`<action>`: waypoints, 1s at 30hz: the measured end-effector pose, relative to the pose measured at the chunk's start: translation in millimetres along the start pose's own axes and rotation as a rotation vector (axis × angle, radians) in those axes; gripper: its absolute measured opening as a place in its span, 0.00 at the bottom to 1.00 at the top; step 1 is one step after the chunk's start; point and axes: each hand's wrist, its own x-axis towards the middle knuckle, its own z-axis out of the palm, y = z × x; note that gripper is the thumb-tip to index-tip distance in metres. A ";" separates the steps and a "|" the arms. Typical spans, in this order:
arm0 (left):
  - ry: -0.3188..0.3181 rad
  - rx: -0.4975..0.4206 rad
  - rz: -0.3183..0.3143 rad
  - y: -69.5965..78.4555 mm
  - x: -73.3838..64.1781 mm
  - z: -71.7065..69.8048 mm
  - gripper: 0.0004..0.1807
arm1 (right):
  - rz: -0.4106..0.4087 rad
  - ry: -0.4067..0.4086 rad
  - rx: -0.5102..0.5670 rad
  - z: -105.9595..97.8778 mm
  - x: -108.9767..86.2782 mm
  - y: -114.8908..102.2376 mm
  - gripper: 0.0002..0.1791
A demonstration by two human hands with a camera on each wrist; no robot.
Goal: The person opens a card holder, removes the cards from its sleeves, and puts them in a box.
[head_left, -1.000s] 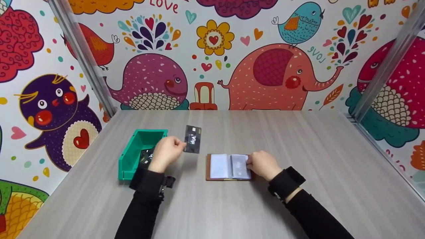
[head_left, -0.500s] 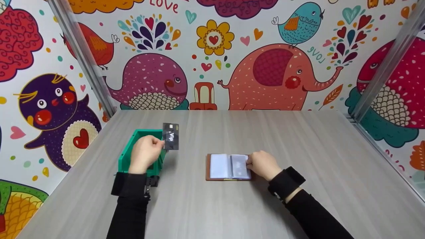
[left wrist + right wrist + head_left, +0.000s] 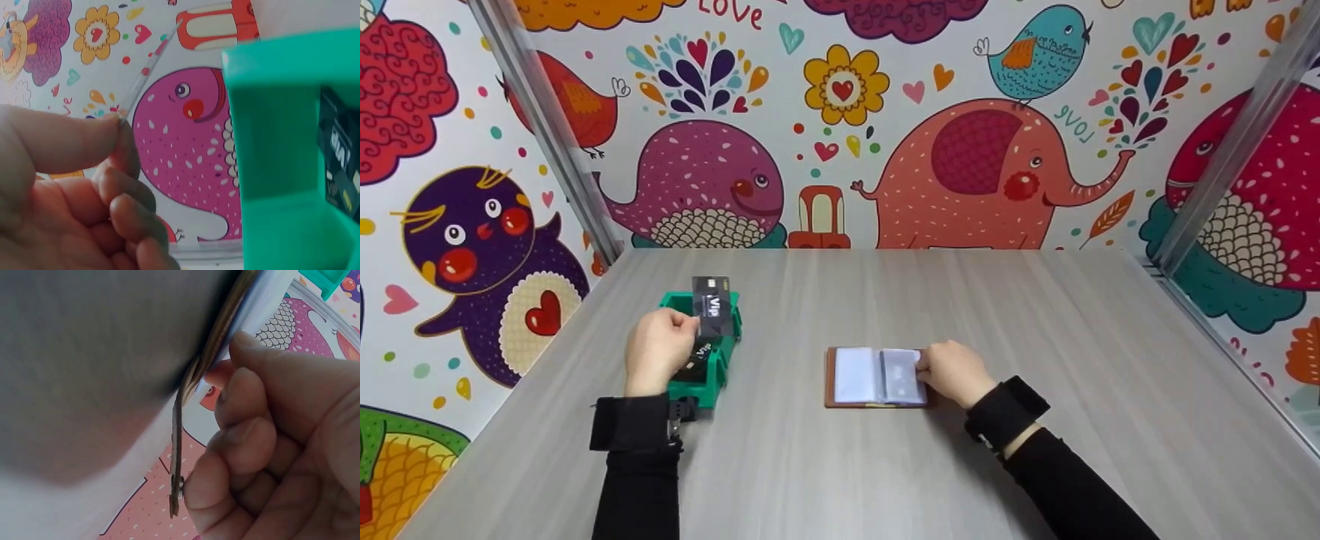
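Thumb and forefinger of my left hand [image 3: 660, 346] pinch a black VIP card [image 3: 714, 306] by its near left edge, upright over the green bin [image 3: 696, 394]. The left wrist view shows that card edge-on, a thin line beyond the fingertips. Inside the bin lie more black VIP cards [image 3: 340, 152]. On the table, a brown card holder [image 3: 854, 375] lies spread at its clear sleeves. My right hand [image 3: 958, 373] pinches the right edge of its pages, fingers curled. Its strap with a snap button [image 3: 177, 455] sticks out beside the fingers in the right wrist view.
The wood-grain table [image 3: 825, 472] runs back to a wall [image 3: 840, 165] printed with cartoon animals. Metal posts [image 3: 551, 142] stand at the back corners. A strip of table separates the bin from the card holder.
My left hand has moved left with the VIP card, from beside the bin to over it. The right hand and the card holder have stayed in place.
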 end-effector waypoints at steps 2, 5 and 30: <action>0.022 0.017 0.006 -3.2 0.1 -2.3 0.14 | 0.010 -0.002 -0.006 -0.3 0.0 -0.4 0.12; 0.059 0.041 0.016 -8.2 -0.1 -5.0 0.14 | 0.018 0.000 -0.012 -0.5 0.1 -0.8 0.12; -0.030 0.212 -0.102 -24.6 0.5 -0.5 0.26 | 0.013 0.000 -0.012 -1.4 -0.7 -2.0 0.12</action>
